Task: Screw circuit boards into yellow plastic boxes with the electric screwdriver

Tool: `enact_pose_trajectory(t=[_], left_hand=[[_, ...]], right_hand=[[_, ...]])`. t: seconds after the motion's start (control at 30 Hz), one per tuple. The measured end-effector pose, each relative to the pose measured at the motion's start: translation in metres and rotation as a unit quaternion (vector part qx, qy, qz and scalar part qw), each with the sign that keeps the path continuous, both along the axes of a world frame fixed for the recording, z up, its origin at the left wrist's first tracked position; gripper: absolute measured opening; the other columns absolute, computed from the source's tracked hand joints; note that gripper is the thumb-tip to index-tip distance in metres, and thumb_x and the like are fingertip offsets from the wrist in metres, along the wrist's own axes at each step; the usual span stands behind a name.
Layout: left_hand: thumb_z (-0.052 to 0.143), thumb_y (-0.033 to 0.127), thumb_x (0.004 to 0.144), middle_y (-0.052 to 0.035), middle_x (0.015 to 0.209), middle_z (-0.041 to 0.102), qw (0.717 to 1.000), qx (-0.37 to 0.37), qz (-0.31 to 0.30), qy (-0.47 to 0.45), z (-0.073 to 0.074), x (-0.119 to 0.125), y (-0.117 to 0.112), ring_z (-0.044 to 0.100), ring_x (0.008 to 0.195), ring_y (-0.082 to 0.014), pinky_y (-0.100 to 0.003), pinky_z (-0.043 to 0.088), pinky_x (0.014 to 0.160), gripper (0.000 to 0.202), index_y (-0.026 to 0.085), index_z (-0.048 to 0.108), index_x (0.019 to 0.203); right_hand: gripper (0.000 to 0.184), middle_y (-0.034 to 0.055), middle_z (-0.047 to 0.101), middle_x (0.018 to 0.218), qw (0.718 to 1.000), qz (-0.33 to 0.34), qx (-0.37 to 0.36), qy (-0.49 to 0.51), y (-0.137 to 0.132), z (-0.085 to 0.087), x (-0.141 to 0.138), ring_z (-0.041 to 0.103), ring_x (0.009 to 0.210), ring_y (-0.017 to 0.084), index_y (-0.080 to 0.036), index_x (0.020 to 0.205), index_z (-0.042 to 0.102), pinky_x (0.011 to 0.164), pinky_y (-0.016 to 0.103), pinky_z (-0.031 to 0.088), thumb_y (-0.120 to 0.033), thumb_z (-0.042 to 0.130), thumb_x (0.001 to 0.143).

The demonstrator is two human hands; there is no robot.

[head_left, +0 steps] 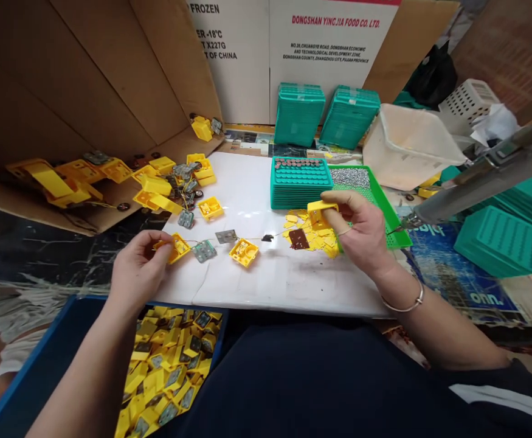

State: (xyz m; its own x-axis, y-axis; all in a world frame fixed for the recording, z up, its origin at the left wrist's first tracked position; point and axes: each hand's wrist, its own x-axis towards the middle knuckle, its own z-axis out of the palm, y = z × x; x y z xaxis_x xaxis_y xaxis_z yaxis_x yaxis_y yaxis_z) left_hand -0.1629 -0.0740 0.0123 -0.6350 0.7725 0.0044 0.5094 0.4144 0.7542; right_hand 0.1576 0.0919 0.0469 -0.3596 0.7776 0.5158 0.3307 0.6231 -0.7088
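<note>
My left hand [145, 261] pinches a yellow plastic casing [180, 248] at the left of the white work surface. A green circuit board [204, 250] hangs beside it on thin wires. In my right hand [354, 228] is another yellow casing [321, 213], held between thumb and fingers above a pile of flat yellow pieces [323, 240]. A brown circuit board [299, 239] is just below that casing. Between my hands lie an open yellow casing [244, 252], a grey circuit board [226, 236] and a small black part [268, 238].
Yellow casings with wired boards [156, 182] heap at the left, by a cardboard box [110, 73]. A blue bin [60, 347] of casings sits below. Teal trays [300, 182], a green basket [386, 213] with small metal parts and a powered screwdriver [466, 182] stand at right.
</note>
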Motion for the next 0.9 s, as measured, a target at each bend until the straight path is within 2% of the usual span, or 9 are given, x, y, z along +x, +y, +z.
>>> enact_pose_trajectory(t=[0.13, 0.33, 0.5, 0.57, 0.63, 0.7, 0.77, 0.83, 0.9], left_hand=[[0.057, 0.03, 0.083, 0.0039, 0.077, 0.054, 0.998, -0.008, 0.009, 0.068, 0.003, -0.001, 0.006, 0.044, 0.062, -0.0115, -0.024, 0.036, 0.059, 0.014, 0.02, 0.059, 0.093], [0.055, 0.028, 0.084, 0.0031, 0.079, 0.055, 0.989, 0.003, 0.003, 0.147, 0.0, -0.007, 0.014, 0.047, 0.066, -0.0124, -0.025, 0.037, 0.065, 0.014, 0.019, 0.06, 0.093], [0.053, 0.024, 0.085, 0.0026, 0.077, 0.053, 0.983, 0.009, 0.001, 0.185, -0.003, -0.017, 0.02, 0.047, 0.067, -0.0138, -0.027, 0.038, 0.067, 0.011, 0.019, 0.061, 0.091], [0.053, 0.024, 0.085, 0.0007, 0.08, 0.054, 0.975, 0.011, -0.008, 0.22, -0.004, -0.019, 0.022, 0.051, 0.074, -0.0167, -0.03, 0.04, 0.072, 0.011, 0.019, 0.061, 0.09], [0.055, 0.023, 0.084, -0.0028, 0.09, 0.058, 0.959, 0.048, -0.011, 0.279, -0.004, -0.016, 0.022, 0.055, 0.088, -0.0217, -0.035, 0.043, 0.082, 0.009, 0.018, 0.062, 0.087], [0.057, 0.02, 0.083, -0.0067, 0.102, 0.06, 0.936, 0.111, -0.027, 0.332, -0.003, -0.003, 0.021, 0.055, 0.104, -0.0263, -0.041, 0.041, 0.094, 0.008, 0.018, 0.062, 0.089], [0.058, 0.016, 0.083, -0.0086, 0.107, 0.061, 0.921, 0.167, -0.072, 0.345, -0.002, 0.02, 0.02, 0.056, 0.108, -0.0269, -0.044, 0.041, 0.098, 0.012, 0.018, 0.062, 0.094], [0.059, 0.013, 0.083, -0.0086, 0.105, 0.062, 0.912, 0.208, -0.149, 0.319, -0.001, 0.049, 0.02, 0.058, 0.105, -0.0252, -0.043, 0.043, 0.096, 0.016, 0.02, 0.061, 0.097], [0.06, 0.013, 0.082, -0.0093, 0.103, 0.062, 0.889, 0.224, -0.249, 0.313, -0.002, 0.078, 0.02, 0.059, 0.096, -0.0235, -0.04, 0.047, 0.088, 0.021, 0.021, 0.061, 0.101]], right_hand=[[0.018, 0.0036, 0.071, 0.097, 0.999, 0.008, -0.013, -0.043, -0.016, -0.012, 0.014, 0.067, 0.082, 0.014, -0.02, 0.102, 0.066, 0.073, 0.029, 0.055, -0.023, 0.058, 0.086], [0.016, 0.0036, 0.072, 0.088, 0.982, 0.017, 0.002, -0.189, -0.036, -0.035, 0.038, 0.066, 0.074, 0.014, -0.017, 0.097, 0.066, 0.065, 0.027, 0.05, -0.021, 0.056, 0.086], [0.017, 0.0039, 0.073, 0.086, 0.916, -0.004, -0.051, -0.397, -0.045, -0.029, 0.058, 0.066, 0.072, 0.018, -0.019, 0.097, 0.065, 0.062, 0.029, 0.043, -0.024, 0.052, 0.088], [0.019, 0.0049, 0.073, 0.084, 0.891, -0.021, -0.025, -0.452, -0.05, -0.023, 0.063, 0.065, 0.069, 0.019, -0.02, 0.097, 0.066, 0.056, 0.028, 0.037, -0.031, 0.052, 0.089], [0.024, 0.007, 0.072, 0.088, 0.881, -0.037, 0.035, -0.47, -0.055, -0.018, 0.064, 0.063, 0.068, 0.019, -0.02, 0.093, 0.068, 0.051, 0.029, 0.032, -0.039, 0.054, 0.09], [0.026, 0.0082, 0.071, 0.094, 0.895, -0.038, 0.105, -0.431, -0.058, -0.012, 0.06, 0.063, 0.071, 0.018, -0.019, 0.094, 0.069, 0.053, 0.03, 0.034, -0.04, 0.053, 0.091], [0.025, 0.008, 0.071, 0.097, 0.926, 0.006, 0.136, -0.352, -0.059, -0.009, 0.047, 0.064, 0.08, 0.017, -0.019, 0.102, 0.068, 0.065, 0.029, 0.043, -0.034, 0.049, 0.095], [0.026, 0.0075, 0.07, 0.099, 0.946, 0.078, 0.107, -0.296, -0.054, -0.009, 0.028, 0.063, 0.088, 0.016, -0.018, 0.108, 0.065, 0.076, 0.028, 0.047, -0.028, 0.045, 0.097], [0.027, 0.0084, 0.067, 0.102, 0.941, 0.135, 0.051, -0.306, -0.045, -0.013, 0.007, 0.062, 0.092, 0.017, -0.017, 0.115, 0.062, 0.078, 0.028, 0.047, -0.027, 0.045, 0.096]])
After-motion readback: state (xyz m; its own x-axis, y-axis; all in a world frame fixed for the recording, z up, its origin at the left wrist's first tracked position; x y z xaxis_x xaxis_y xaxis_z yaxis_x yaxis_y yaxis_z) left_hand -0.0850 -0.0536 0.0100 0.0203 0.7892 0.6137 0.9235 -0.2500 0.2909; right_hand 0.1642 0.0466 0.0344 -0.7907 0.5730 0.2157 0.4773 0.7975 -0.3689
